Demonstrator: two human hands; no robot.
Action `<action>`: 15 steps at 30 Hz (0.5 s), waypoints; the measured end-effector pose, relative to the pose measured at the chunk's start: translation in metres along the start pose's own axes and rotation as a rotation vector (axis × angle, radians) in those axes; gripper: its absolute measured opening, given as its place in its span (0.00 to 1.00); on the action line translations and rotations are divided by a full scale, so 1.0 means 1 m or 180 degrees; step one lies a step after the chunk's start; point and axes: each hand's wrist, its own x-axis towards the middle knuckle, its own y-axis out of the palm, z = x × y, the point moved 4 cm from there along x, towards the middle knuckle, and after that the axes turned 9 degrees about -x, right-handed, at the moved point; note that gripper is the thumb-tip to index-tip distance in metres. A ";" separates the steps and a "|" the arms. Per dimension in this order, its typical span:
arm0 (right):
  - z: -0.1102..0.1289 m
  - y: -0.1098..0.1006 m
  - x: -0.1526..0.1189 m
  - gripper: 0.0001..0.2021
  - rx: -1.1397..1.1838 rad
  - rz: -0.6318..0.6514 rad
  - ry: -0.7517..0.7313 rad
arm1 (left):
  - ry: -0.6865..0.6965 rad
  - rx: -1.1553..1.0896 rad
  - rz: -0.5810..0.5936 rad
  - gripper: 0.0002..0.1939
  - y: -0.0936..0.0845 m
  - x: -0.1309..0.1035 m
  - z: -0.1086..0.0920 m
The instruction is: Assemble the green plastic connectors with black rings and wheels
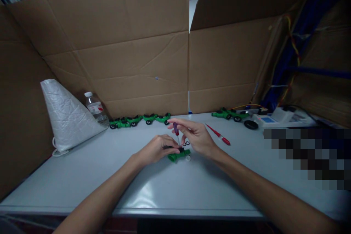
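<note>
My right hand point(195, 135) is closed around the handle of a small dark red screwdriver point(176, 129), which stands nearly upright. Its shaft points down at a green toy vehicle point(175, 156) with a black part on top. With fingers closed on the vehicle's black part, my left hand point(159, 148) steadies it on the table. A small white wheel-like piece point(188, 158) lies by the vehicle's right side. Just behind are small black rings point(187, 143), partly covered by my right fingers. The exact spot where the screwdriver tip meets the vehicle is hidden.
Several green toy vehicles point(134, 120) line the back edge, with more point(229, 114) at the back right. A red screwdriver point(219, 135) lies right of my hand. A bottle point(96, 109), a silvery wrapped cone point(68, 117), a black ring point(251, 124) and a power strip point(285, 117) surround the workspace. Cardboard walls point(137, 65) enclose the table.
</note>
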 end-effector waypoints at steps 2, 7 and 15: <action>0.000 0.000 0.002 0.16 0.0160 0.0050 0.0065 | 0.0013 0.0021 0.0046 0.20 0.000 -0.001 -0.002; 0.003 -0.001 0.006 0.16 0.0377 0.0059 0.0169 | -0.0024 0.0026 0.0038 0.20 0.001 -0.002 0.000; -0.006 -0.005 0.005 0.14 -0.0308 -0.0669 0.0120 | -0.0021 0.0106 0.0023 0.19 0.000 0.000 -0.001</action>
